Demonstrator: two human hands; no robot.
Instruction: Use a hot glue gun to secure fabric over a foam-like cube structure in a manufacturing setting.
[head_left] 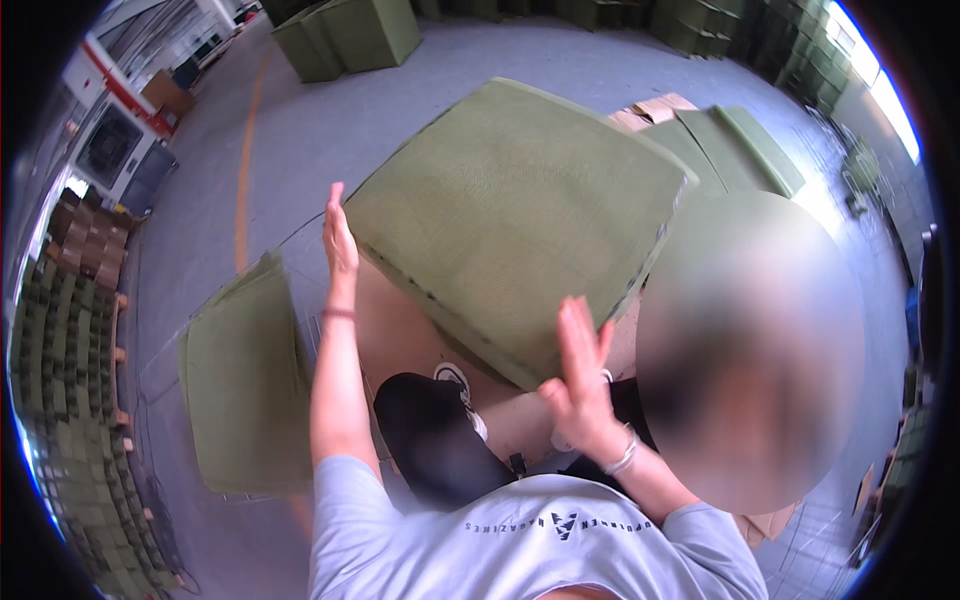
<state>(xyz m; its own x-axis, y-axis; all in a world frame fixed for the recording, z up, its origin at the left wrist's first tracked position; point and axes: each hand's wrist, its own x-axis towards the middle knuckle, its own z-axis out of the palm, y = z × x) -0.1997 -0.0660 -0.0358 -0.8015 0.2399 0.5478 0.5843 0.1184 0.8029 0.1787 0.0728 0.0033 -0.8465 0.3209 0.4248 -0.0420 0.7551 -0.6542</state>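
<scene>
In front of my lap lies a large, four-cornered green stack or block [520,190]. Its top is flat and slightly wrinkled, with dark marks along its edges; whether it is one piece or several layers I cannot tell. At its left corner my left hand [341,240] stands upright, fingers stretched and flat, beside or against the edge. My right hand [582,375] is by the near right edge, fingers straight and thumb apart. Neither hand holds anything. Whether the right fingers touch the edge is unclear. Brown cardboard [385,315] shows beneath the green piece.
Another green piece [240,380] lies on the floor to the left. Flat green sheets [735,150] rest beyond on the right. Green stacks [70,420] line the far left, and green boxes [350,40] stand at the back. A blurred oval hides the area at right.
</scene>
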